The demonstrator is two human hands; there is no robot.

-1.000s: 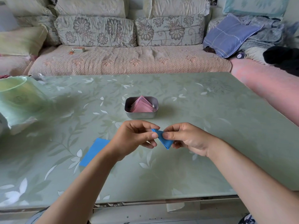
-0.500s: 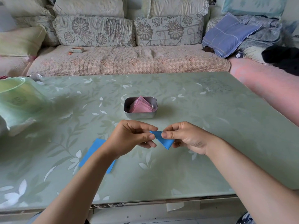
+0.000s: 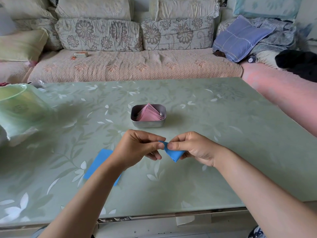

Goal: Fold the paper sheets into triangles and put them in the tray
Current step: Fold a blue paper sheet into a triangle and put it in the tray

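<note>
1. The left hand is curled, thumb and forefinger pinching the upper tip of the blue paper. The other fingers are tucked under and hold nothing.
2. The right hand grips the same piece. Its thumb presses on top near the tip and its curled fingers support the wider folded end from below.
3. The blue paper is held above the table, not resting on it. It looks like a small, part-made triangle, pointing down toward 5 o'clock. Gripping it from both sides probably lets the person pull the fold tight and sharpen the crease.
4. The tray sits at 12 o'clock from the hands, near enough for a short forward reach. It holds a leaning stack of pink triangles, so part of the job appears done.
5. A flat blue sheet lies at 8 o'clock from the left hand, partly hidden by the forearm. It is likely kept close as the next one to fold.
6. A green bag sits at 9 o'clock on the table, well apart from the work.
</note>
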